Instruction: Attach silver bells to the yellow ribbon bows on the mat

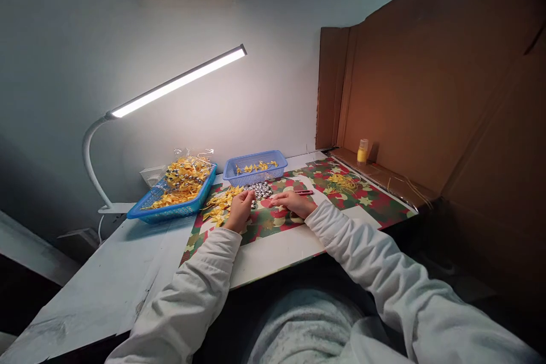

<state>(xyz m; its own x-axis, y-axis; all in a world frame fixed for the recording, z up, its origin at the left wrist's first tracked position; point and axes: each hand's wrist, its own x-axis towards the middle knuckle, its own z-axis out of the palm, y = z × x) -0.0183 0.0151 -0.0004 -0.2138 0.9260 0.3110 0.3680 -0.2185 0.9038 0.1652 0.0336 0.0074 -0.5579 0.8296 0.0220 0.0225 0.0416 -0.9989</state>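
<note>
My left hand (240, 210) is closed in a pinch above the patterned mat, beside a pile of yellow ribbon bows (220, 203). Whatever its fingers hold is too small to make out. A short gap to the right, my right hand (294, 203) has thumb and fingers pressed together, pointing at the left one. Anything between those fingertips is likewise too small to name. Just beyond both hands lies a heap of small shiny silver balls, perhaps bells (261, 189). A pink-handled tool (303, 192) rests behind my right hand.
A blue basket (170, 213) heaped with yellow bows and silver balls stands left, near a lit lamp (179, 82). Another basket (256, 177) at the back holds several bows. Yellow cords (342, 182) lie right, before a small yellow bottle (362, 152) and a cardboard wall (426, 85).
</note>
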